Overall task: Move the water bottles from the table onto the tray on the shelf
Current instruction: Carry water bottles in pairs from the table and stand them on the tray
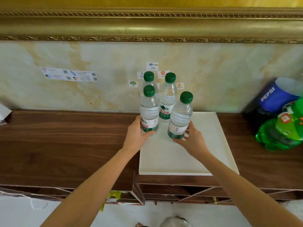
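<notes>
Where the dark wooden shelf point(65, 145) runs along the marbled wall, a strip of printed labels point(69, 74) is seen at the far left. Toward the centre, the left hand point(136, 133) is wrapped around the lower body of the front-left water bottle point(148, 110), thumb across its front. Behind it, two further green-capped bottles point(167, 99) are stood upright at the back of the white tray point(188, 161), in front of small picture stickers point(152, 66). Next to the right, the front-right water bottle point(180, 117) is gripped near its base by the right hand point(191, 138) and is tilted slightly. At the far right, a Pepsi bottle point(277, 95) and a green soda bottle point(282, 131) are blurred.
</notes>
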Motion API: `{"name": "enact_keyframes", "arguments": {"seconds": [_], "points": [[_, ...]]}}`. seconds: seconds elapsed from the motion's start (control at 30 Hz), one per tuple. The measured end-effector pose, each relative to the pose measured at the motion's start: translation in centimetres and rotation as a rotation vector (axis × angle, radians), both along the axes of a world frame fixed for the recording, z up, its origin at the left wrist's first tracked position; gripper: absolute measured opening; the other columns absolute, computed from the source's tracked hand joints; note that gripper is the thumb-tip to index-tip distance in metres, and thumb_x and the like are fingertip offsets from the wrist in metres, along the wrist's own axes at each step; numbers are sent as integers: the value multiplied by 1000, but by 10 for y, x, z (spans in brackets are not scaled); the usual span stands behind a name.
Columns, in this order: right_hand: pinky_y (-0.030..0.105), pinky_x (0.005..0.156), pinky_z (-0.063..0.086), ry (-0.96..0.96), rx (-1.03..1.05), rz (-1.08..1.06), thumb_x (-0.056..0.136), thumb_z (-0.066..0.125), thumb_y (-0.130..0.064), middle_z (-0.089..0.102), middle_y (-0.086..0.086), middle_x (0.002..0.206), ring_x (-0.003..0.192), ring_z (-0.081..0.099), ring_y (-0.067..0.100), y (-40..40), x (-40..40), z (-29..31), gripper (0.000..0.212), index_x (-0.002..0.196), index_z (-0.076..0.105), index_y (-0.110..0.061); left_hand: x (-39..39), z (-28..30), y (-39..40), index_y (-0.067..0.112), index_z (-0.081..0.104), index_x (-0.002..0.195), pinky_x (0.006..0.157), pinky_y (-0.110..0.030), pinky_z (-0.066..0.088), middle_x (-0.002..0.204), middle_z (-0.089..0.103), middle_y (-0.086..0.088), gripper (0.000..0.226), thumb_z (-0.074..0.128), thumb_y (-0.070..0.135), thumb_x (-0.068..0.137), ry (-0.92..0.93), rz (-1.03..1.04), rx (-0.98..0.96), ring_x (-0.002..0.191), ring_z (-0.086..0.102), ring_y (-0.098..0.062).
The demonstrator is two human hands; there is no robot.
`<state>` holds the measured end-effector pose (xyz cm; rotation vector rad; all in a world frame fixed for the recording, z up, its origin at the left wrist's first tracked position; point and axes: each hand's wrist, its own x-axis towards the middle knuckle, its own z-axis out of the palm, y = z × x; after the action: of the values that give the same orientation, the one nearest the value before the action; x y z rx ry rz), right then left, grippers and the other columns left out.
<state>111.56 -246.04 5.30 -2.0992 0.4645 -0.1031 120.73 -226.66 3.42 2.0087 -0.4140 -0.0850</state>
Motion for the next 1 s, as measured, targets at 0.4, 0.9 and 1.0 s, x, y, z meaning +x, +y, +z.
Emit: {"name": "enact_keyframes", "arguments": {"seconds": [0.4,0.9,1.0], "points": [[46,89,53,-32,22,54,72,80,-15,67,8,109,102,63,30,17,24,-6,56,118,48,-12,0,-3,6,17,47,135,96,-17,44,126,61,6,66,78,7,77,85,-71,-49,116,56,-5],[41,91,53,-17,20,58,75,78,-18,65,8,113,104,62,29,14,34,-11,56,121,48,-11,1,-5,7,16,44,138,105,-31,45,130,58,5,69,77,6,78,112,-85,-48,120,54,-6],[37,102,44,51,110,69,74,79,-18,57,3,132,122,53,22,11,32,-13,70,133,40,-14,3,-2,8,16,37,144,109,-32,42,138,53,4,75,75,6,80,241,-95,-134,128,49,-9]]}}
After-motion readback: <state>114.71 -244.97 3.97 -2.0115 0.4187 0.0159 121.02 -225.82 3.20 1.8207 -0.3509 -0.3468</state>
